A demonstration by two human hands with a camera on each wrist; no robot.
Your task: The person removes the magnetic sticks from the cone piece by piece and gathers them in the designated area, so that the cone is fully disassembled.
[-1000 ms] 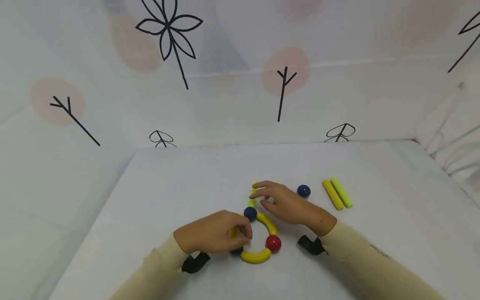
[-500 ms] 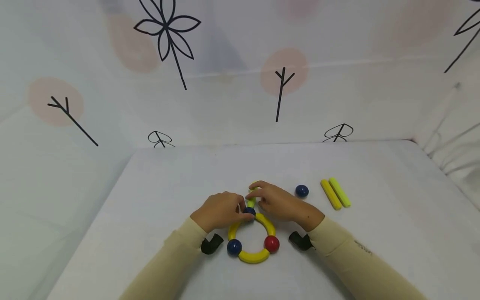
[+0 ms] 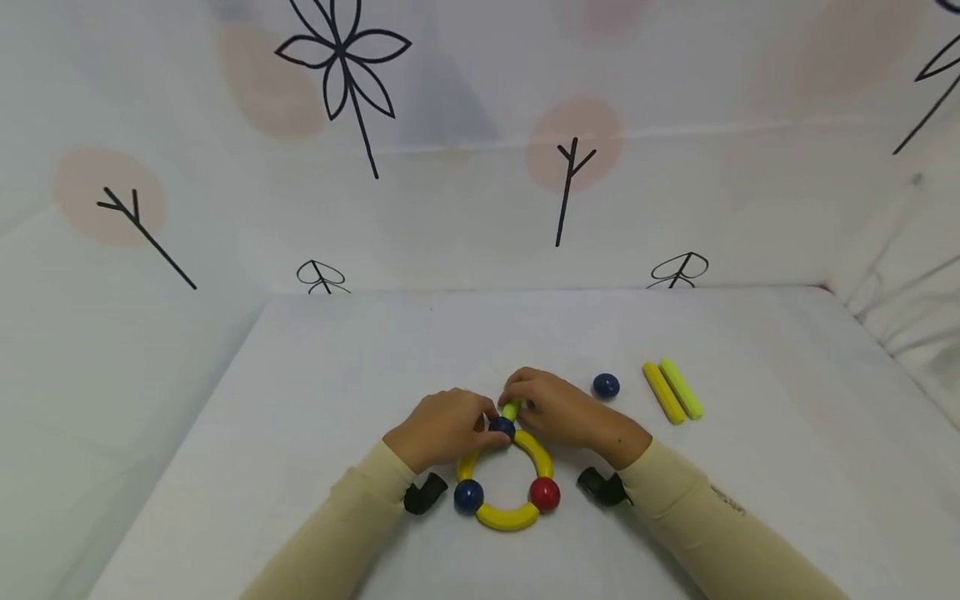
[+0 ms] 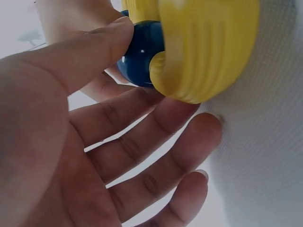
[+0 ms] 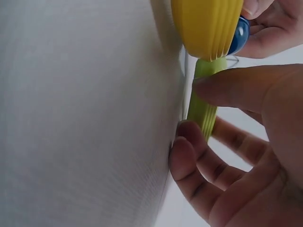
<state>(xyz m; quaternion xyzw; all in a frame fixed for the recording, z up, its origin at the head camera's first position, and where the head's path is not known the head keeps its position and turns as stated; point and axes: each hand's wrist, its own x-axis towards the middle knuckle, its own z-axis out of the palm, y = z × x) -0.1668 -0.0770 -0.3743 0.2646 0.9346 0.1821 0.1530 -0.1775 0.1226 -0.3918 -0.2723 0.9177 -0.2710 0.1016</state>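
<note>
My left fingers pinch the ball, my right fingers the stick, seemingly joining them; next, I'd align and press.

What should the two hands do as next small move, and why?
Probably the right hand should press the lime-green rod against the blue ball that the left hand pinches: the right hand holds the rod, and its near end points at that ball; whether they touch is hard to see.

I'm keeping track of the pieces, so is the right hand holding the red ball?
No, the right hand pinches a light green stick, while the red ball sits between two curved yellow pieces.
</note>
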